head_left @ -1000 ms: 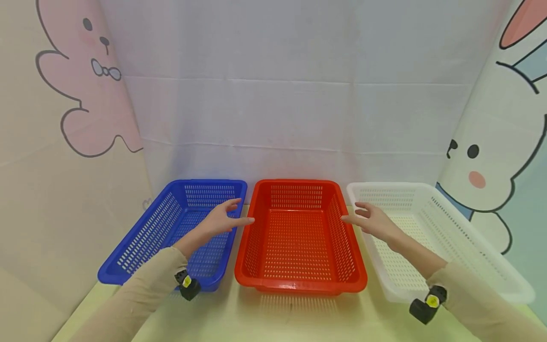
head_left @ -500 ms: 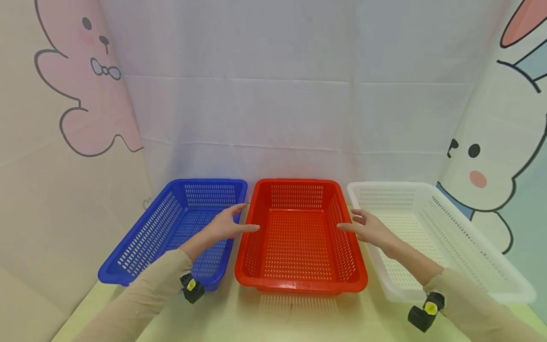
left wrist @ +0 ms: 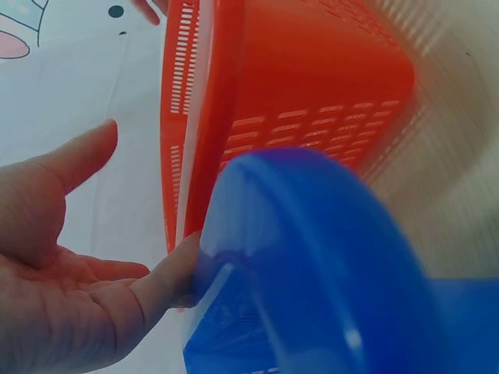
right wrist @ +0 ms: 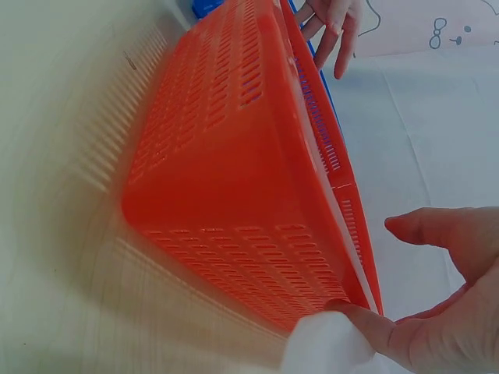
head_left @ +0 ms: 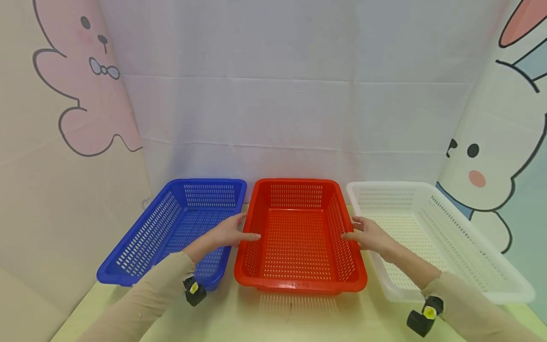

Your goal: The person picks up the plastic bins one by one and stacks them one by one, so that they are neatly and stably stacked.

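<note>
A red plastic basket [head_left: 299, 286] with slotted walls sits on the table in the middle of the head view. My left hand [head_left: 228, 231] is at its left rim, thumb reaching over the inside and fingers on the outer side. In the left wrist view the thumb [left wrist: 92, 154] stands clear of the red rim. My right hand [head_left: 371, 235] mirrors this at the right rim. The right wrist view shows a gap between the right thumb [right wrist: 425, 226] and the rim, with a fingertip right at the rim's underside. Neither hand grips the basket.
To the left stands a blue basket [head_left: 128, 244], its right rim close under my left hand. A white basket [head_left: 478, 247] stands to the right, under my right forearm. A white cloth [head_left: 273, 118] hangs behind the baskets. The tabletop [head_left: 256, 323] is pale green.
Both hands have come down and nearer, from above the gaps beside the red basket to its side rims. The baskets have stayed in place.
</note>
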`<state>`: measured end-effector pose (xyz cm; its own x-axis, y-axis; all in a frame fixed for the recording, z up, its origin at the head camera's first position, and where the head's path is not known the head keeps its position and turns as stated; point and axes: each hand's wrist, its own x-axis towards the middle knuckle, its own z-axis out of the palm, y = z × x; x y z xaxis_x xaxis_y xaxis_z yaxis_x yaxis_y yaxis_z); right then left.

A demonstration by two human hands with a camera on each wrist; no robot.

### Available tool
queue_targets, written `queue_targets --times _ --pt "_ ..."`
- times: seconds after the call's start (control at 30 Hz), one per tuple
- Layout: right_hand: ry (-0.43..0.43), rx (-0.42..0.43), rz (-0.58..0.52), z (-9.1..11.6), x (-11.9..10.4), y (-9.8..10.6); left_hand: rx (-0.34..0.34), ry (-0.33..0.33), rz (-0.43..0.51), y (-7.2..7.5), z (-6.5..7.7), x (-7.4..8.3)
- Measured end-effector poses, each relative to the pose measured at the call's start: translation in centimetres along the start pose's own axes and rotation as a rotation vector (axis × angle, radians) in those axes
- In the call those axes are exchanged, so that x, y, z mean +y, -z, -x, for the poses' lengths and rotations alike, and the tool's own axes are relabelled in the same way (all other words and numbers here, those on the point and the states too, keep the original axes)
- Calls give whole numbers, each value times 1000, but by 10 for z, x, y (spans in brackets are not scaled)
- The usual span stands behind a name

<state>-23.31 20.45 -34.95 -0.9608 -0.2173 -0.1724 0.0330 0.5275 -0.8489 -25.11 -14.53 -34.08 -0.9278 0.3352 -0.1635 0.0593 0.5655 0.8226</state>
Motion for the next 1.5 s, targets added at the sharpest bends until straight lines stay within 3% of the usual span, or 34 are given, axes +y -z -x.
queue_targets --times 0.2,0.67,0.97,1.23,1.5 --pt "16 -39 -59 0 3 -3 -2 -14 -4 -7 -2 -2" --pt "55 -47 -63 -2 7 -2 82 19 -211 -12 -8 1" --pt "67 -38 -42 -2 3 2 80 21 -114 -4 -7 1" --pt "84 -26 10 2 -15 12 122 49 -25 11 -3 7" --pt "104 -5 22 3 -34 13 132 23 -40 33 6 15"
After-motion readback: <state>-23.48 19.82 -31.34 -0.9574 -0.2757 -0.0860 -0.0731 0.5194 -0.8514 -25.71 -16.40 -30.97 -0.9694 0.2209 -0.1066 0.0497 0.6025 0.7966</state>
